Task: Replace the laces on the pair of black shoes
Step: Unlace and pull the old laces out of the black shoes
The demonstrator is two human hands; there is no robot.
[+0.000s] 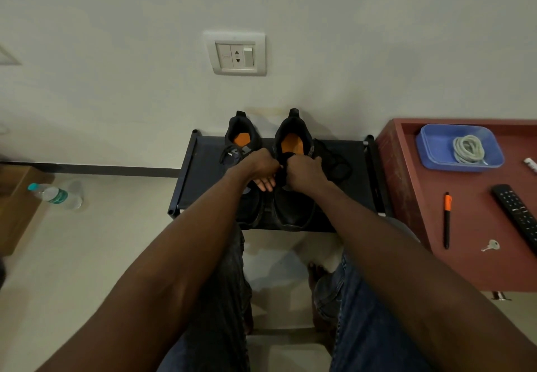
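Note:
Two black shoes with orange insoles stand side by side on a low black rack [203,174], heels toward the wall. The left shoe [242,139] still carries a dark lace. My left hand [263,168] and my right hand [303,172] meet over the tongue of the right shoe [292,142]. My right hand grips the black tongue or lace there. My left hand's fingers curl at the same spot; what they pinch is hidden. A loose black lace [334,162] lies on the rack right of the right shoe. A coil of pale laces [468,149] sits in a blue tray [436,145].
A red-brown table [479,270] at the right holds the tray, an orange-capped pen [447,220], a remote [517,214] and a key [491,245]. A water bottle [55,195] lies on the floor at left by a cardboard box [14,206]. A wall socket [236,53] is above.

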